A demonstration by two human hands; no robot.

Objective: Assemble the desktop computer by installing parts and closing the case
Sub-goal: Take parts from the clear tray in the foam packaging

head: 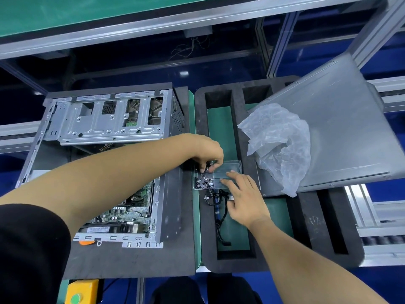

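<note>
The open computer case (105, 119) lies on a black foam pad at the left, with its drive cage up and the motherboard (129, 209) showing below. A clear plastic tray (230, 166) with several small screws (203, 183) sits on the foam to the right of the case. My left hand (208, 154) reaches over the tray's left end and pinches a small screw between its fingertips. My right hand (243, 198) rests with straight fingers on the tray's near edge, over a bundle of black cables (219, 207). The grey side panel (341, 128) leans at the right.
A crumpled clear plastic bag (278, 141) lies on the side panel. The black foam organiser (306, 227) has several empty slots over a green mat. A yellow box with a green button (81, 292) is at the bottom left. Aluminium frame rails run behind.
</note>
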